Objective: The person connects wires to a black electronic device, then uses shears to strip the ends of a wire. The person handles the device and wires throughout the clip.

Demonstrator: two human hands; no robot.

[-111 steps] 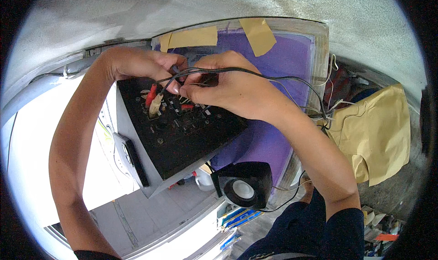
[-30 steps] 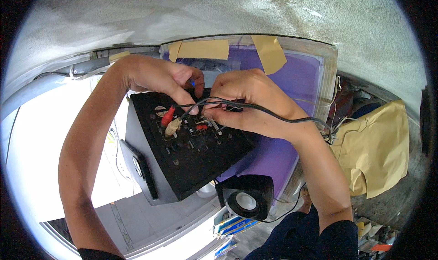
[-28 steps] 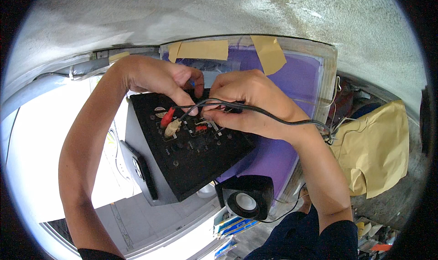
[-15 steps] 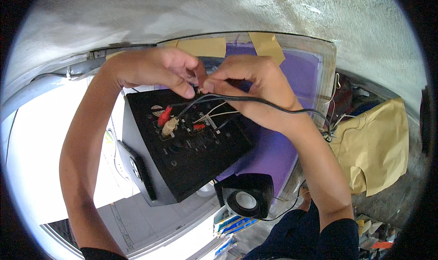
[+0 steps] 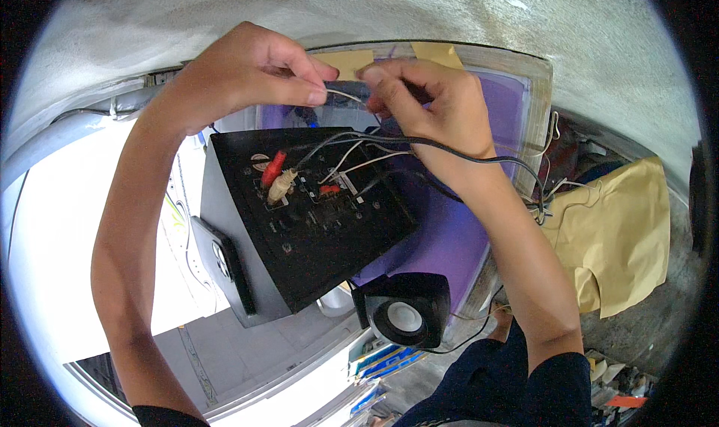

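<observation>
My left hand (image 5: 251, 75) is raised above the far edge of a black speaker box (image 5: 337, 255), thumb and forefinger pinching the end of a thin white wire (image 5: 345, 94). From there the wire runs across to the curled fingers of my right hand (image 5: 442, 105), which close around it; its further path is hidden by that hand. A red plug (image 5: 274, 168) and a cream plug (image 5: 282, 186) sit in the box's connector panel. Pale wires (image 5: 352, 170) enter the panel beside a red terminal clip (image 5: 329, 191). A black cable (image 5: 472, 159) passes over my right wrist.
The box rests on a purple surface (image 5: 464, 240). A black phone (image 5: 234, 273) lies against the box's side. Nearer me stands a small black speaker (image 5: 408, 315) with a pale cone. Brown paper (image 5: 622, 240) lies at the right, and a rough wall (image 5: 449, 11) rises behind.
Both hands have risen away from the box and moved apart. A stretch of white wire now shows between them, and the black cable lies lower across my right wrist.
</observation>
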